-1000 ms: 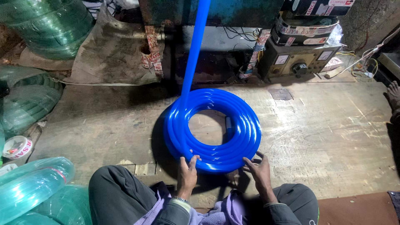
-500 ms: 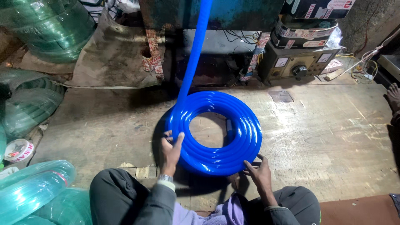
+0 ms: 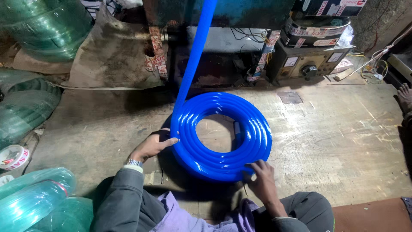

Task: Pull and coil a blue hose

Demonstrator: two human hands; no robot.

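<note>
A coil of glossy blue hose (image 3: 221, 135) lies flat on the worn wooden floor in front of me. Its free length (image 3: 195, 51) rises from the coil's left side up to the top of the view. My left hand (image 3: 152, 146) presses against the coil's outer left edge, fingers laid on the hose. My right hand (image 3: 262, 176) rests on the coil's near right edge, fingers spread over the outer turns. Neither hand is closed around the hose.
Green hose coils (image 3: 30, 103) are stacked at the left and near left (image 3: 38, 197). A roll of tape (image 3: 13, 157) lies by them. A dark machine (image 3: 223, 56) and a control box with a knob (image 3: 307, 64) stand at the back. Another person's foot (image 3: 404, 96) shows at the right edge.
My left hand has slid from the coil's near edge round to its left side. The right hand stayed on the near right edge. The coil has kept its place.
</note>
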